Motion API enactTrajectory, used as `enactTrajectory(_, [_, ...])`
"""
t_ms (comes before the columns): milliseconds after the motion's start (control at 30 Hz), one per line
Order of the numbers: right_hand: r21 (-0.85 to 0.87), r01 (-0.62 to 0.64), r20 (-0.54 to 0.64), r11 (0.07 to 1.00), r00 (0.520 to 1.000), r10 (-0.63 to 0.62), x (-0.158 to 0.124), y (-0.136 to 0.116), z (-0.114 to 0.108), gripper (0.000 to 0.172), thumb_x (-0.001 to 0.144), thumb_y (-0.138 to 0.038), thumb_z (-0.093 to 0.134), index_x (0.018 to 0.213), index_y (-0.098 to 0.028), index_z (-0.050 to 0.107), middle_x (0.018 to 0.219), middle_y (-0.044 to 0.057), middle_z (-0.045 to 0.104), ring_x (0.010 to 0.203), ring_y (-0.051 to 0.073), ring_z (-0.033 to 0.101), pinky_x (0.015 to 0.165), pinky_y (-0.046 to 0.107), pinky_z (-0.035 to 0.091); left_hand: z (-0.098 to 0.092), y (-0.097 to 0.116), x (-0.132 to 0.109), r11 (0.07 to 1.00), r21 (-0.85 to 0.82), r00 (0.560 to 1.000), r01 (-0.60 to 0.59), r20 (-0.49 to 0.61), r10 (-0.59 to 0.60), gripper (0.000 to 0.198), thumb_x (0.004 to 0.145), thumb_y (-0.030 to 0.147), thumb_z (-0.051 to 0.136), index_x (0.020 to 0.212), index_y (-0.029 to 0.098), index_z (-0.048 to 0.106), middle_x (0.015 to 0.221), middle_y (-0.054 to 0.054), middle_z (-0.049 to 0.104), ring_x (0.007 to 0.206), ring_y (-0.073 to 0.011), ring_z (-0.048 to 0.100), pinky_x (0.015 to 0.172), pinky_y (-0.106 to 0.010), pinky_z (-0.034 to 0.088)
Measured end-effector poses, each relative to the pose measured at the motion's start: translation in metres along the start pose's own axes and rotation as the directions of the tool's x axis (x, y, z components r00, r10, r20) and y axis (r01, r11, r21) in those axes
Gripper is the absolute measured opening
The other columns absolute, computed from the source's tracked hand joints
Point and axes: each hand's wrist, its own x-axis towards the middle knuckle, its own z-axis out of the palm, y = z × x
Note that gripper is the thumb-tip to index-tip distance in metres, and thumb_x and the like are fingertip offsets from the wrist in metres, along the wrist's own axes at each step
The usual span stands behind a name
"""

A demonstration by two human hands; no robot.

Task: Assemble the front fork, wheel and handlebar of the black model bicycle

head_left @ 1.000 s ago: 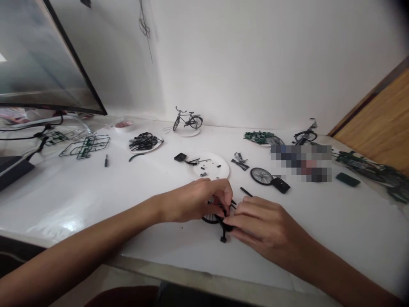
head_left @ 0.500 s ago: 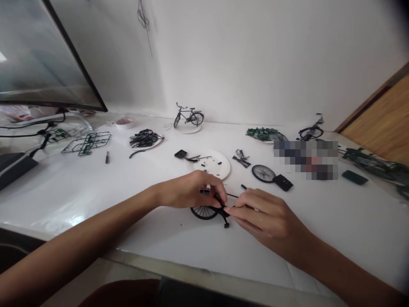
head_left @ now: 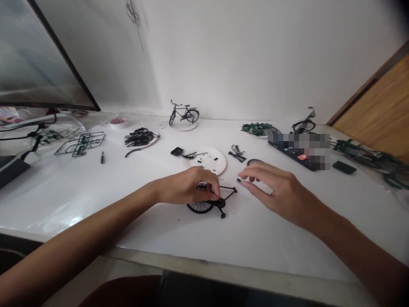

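Note:
My left hand (head_left: 194, 185) pinches a black model bicycle frame (head_left: 229, 188) between thumb and fingers. A spoked rear wheel (head_left: 200, 206) is on the frame, and a crank with a pedal (head_left: 223, 213) sticks out toward the table's front. The fingers cover part of the wheel and frame. To the right of the frame, my right hand (head_left: 271, 187) is open, thumb and fingers apart. Its thumb tip is close to a small dark piece (head_left: 238, 181); whether they touch I cannot tell. Behind that hand a loose wheel (head_left: 255, 162) is mostly hidden.
A white plate (head_left: 220, 164) with tiny parts lies behind the frame. Farther back are an assembled model bicycle (head_left: 183, 114), a plate of black parts (head_left: 141, 137), green parts (head_left: 257, 128) and a phone (head_left: 292, 154). A screwdriver (head_left: 102, 157) and green sprues (head_left: 81, 143) lie left.
My right hand has let go of the bicycle frame and moved away to the right, its fingers opening near the small dark piece. My left hand keeps its grip. The camera view has shifted slightly.

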Motion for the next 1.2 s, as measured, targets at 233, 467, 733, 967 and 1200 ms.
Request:
enactTrajectory(233, [-0.271,-0.177,0.177,0.946,0.957,0.23,-0.003,0.01,0.008,0.019,0.095,-0.023,0.051,0.107,-0.019,0.065,0.099,0.006,0.069,0.085,0.022,0.068,0.071,0.035,0.052,0.0,-0.002,0.0,0.997,0.052,0.998,-0.06,0.006,0.059,0.011,0.09,0.011,0.059,0.096,0.014,0.068,0.098,-0.007,0.071,0.089,-0.015,0.064,0.085,-0.031,0.047])
enactTrajectory(467, [-0.166,-0.279,0.004,0.946,0.959,0.284,-0.003,0.006,0.009,0.022,0.086,-0.016,0.061,0.106,-0.021,0.068,0.09,0.003,0.071,0.071,0.019,0.066,0.065,0.034,0.052,-0.001,-0.001,0.0,0.986,0.125,0.993,-0.115,0.001,0.115,0.009,0.091,0.012,0.061,0.095,0.015,0.069,0.097,-0.006,0.072,0.091,-0.0153,0.063,0.087,-0.03,0.045])
enactTrajectory(733, [0.534,-0.151,-0.238,0.832,0.918,0.319,0.003,-0.042,0.008,0.029,0.087,-0.014,0.064,0.112,-0.028,0.069,0.099,0.0,0.068,0.082,0.013,0.066,0.075,0.025,0.059,-0.001,0.0,0.0,0.987,0.101,0.992,-0.128,0.026,0.126,0.012,0.092,0.011,0.058,0.097,0.014,0.069,0.1,-0.008,0.071,0.093,-0.0161,0.063,0.082,-0.027,0.048])
enactTrajectory(967, [0.544,-0.088,-0.258,0.835,0.929,0.266,0.002,-0.049,0.038,0.049,0.088,-0.007,0.063,0.126,-0.038,0.063,0.103,-0.005,0.068,0.086,0.007,0.066,0.08,0.017,0.057,-0.002,-0.002,0.0,0.986,0.092,0.991,-0.136,0.028,0.134,0.012,0.094,0.014,0.057,0.096,0.013,0.068,0.1,-0.008,0.071,0.092,-0.0161,0.065,0.086,-0.028,0.048])
enactTrajectory(1200, [0.513,-0.14,-0.295,0.847,0.897,0.328,0.004,-0.045,0.036,0.046,0.09,-0.009,0.063,0.128,-0.035,0.063,0.101,-0.003,0.068,0.083,0.008,0.067,0.078,0.019,0.058,-0.002,-0.001,0.0,0.986,0.094,0.991,-0.135,0.023,0.134,0.011,0.093,0.013,0.057,0.093,0.014,0.068,0.099,-0.009,0.071,0.09,-0.0159,0.065,0.082,-0.028,0.049])
